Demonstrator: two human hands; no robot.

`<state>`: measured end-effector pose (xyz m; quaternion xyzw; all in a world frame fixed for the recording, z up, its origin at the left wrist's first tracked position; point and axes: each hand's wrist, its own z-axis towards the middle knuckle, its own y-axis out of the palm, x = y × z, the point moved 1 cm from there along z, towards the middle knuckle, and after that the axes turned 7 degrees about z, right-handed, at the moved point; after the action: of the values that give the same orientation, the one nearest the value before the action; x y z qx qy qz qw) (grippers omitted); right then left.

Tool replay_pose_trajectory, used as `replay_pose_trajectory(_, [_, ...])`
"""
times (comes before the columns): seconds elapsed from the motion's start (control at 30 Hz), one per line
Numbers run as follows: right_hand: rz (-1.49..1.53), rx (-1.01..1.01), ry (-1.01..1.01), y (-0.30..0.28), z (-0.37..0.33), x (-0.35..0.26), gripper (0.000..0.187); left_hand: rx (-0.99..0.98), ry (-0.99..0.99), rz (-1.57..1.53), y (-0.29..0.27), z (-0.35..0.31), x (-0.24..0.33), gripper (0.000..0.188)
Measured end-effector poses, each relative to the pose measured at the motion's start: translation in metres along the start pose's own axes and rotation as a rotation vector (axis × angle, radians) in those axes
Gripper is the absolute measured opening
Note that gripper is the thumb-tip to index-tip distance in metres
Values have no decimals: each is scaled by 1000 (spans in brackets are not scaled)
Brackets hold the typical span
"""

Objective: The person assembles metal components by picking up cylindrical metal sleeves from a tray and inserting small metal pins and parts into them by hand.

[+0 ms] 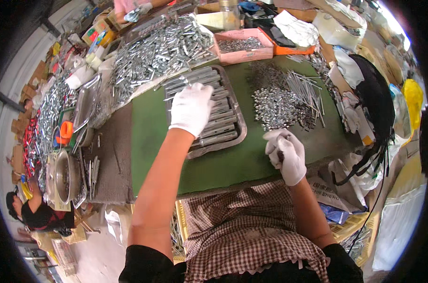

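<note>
My left hand [192, 109], in a white glove, is over a metal tray [242, 129] on the green work surface. Its fingers are curled closed among the metal tubes [218, 128] lying side by side in that tray; what they grip is hidden. My right hand [286, 156], gloved too, is closed near the front of the surface. Something small and dark shows between its fingers, too little to name. Just beyond it lies a heap of small shiny metal parts [275, 106], with long thin metal pins [308, 92] beside them.
A large pile of metal tubes [162, 47] covers the back left. Behind the tray sits a pink bin [246, 57] of small parts. A steel bowl [63, 174] stands at far left, and a black bag [372, 94] at right. Two other people are nearby.
</note>
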<state>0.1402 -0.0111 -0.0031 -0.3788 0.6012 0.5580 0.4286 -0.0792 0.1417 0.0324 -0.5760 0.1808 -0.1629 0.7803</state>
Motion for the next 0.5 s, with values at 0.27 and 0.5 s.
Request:
replay_pose_trajectory(0.27, [36,-131,4,0,-11,-2,29,231,53,-235,-14,-22,-5,16])
replay_pose_trajectory(0.5, [44,112,203,-2,-20,-17,35,-75,377,-302,-60,-61,91,27])
